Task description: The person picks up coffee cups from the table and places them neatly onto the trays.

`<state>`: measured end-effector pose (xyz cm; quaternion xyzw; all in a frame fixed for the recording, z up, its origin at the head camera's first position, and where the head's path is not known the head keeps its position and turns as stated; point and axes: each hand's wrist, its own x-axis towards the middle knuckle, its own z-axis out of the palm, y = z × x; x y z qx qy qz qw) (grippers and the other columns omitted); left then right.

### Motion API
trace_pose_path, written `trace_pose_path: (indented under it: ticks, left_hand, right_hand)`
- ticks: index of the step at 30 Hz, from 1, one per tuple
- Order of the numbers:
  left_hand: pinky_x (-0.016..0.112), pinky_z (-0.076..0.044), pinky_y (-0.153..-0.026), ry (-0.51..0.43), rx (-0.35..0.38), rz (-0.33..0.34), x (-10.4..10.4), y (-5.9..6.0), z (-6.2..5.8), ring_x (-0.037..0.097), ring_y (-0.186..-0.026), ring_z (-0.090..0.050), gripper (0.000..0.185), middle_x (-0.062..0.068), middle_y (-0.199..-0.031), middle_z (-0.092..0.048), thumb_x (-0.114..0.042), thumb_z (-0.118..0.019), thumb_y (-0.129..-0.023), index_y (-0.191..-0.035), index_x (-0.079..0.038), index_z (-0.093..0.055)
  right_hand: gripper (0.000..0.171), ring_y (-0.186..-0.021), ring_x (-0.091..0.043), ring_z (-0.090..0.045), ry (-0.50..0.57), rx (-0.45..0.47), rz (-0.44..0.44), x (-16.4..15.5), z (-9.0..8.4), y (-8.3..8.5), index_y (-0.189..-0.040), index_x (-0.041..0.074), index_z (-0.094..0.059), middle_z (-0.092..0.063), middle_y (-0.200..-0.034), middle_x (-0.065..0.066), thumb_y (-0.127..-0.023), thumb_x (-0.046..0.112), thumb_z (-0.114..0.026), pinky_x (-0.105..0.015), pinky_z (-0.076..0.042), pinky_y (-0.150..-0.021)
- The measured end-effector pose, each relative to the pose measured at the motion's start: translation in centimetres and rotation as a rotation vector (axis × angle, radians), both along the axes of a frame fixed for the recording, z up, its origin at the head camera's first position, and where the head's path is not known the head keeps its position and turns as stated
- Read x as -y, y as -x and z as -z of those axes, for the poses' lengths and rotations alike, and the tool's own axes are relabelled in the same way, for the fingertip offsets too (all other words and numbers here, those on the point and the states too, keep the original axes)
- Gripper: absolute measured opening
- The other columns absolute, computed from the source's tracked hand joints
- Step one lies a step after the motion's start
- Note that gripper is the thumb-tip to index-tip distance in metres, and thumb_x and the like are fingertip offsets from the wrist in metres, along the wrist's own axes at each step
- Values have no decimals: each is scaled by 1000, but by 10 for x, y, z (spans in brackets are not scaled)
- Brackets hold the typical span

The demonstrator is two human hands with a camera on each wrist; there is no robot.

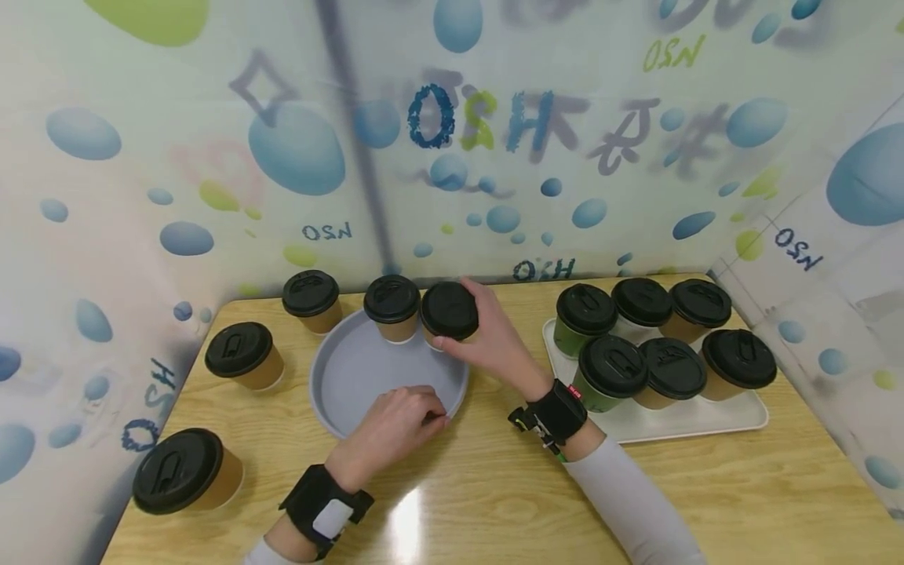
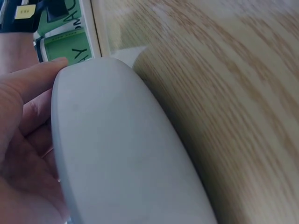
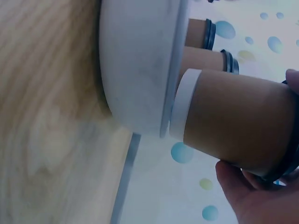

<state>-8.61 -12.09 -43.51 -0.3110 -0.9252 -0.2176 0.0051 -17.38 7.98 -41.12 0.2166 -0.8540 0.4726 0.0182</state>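
Note:
A round grey tray [image 1: 346,384] lies on the wooden table. My left hand [image 1: 429,413] grips its near rim; in the left wrist view my fingers [image 2: 28,98] lie against the tray's wall [image 2: 117,149]. My right hand [image 1: 475,333] holds a brown paper cup with a black lid [image 1: 449,311] by its top, at the tray's far right edge. In the right wrist view this cup [image 3: 233,121] has its white base about level with the tray's rim [image 3: 173,70], with my fingertips [image 3: 247,196] around the lid. A second lidded cup [image 1: 391,306] stands in the tray beside it.
Three more lidded brown cups stand on the table to the left [image 1: 311,300] [image 1: 242,355] [image 1: 185,471]. A white rectangular tray [image 1: 678,424] at the right carries several lidded cups, two of them green. Printed curtain walls close in the back and sides.

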Motion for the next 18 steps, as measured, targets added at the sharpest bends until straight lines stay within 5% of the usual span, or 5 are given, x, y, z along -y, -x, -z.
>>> trace_pose_path:
  ticks: [9, 18]
  left_hand:
    - [31, -56, -62, -13, -18, -5, 0, 1, 1, 13, -77, -69, 5, -7, -83, -67, -16, -81, -91, -86, -13, -79]
    - [30, -56, -64, -10, -23, -4, -1, 1, 2, 12, -78, -69, 5, -6, -84, -68, -17, -81, -91, -88, -14, -80]
  right_hand:
    - [99, -141, -31, -43, -71, -18, -77, 12, 15, -2, -161, 6, -29, -37, -158, -18, -85, 37, -85, -52, -41, -111]
    - [102, -139, -29, -45, -112, 5, -48, 16, 20, -2, -163, 8, -26, -37, -158, -17, -86, 42, -84, -50, -43, -110]
